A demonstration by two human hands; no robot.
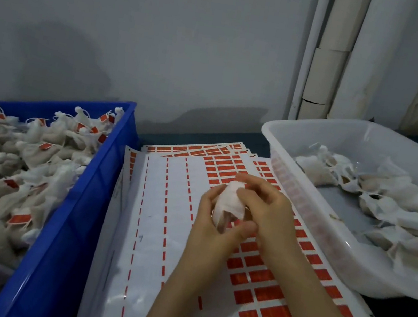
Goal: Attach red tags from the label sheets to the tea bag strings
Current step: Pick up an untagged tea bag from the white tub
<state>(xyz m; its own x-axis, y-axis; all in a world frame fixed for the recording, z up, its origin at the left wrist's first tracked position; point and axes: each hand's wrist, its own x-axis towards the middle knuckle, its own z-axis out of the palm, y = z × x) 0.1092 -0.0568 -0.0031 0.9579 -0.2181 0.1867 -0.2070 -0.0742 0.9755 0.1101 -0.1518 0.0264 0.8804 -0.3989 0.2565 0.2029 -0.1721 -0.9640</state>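
Note:
A white tea bag is held above the label sheet at the middle of the table. My left hand cups it from below and the left, thumb curled round its lower end. My right hand grips its upper right side with curled fingers. The sheet's left columns are peeled bare; red tags fill its right part. The bag's string is not visible.
A blue crate on the left is heaped with tea bags carrying red tags. A translucent white tub on the right holds untagged tea bags. More label sheets lie stacked behind. A grey wall stands close behind the table.

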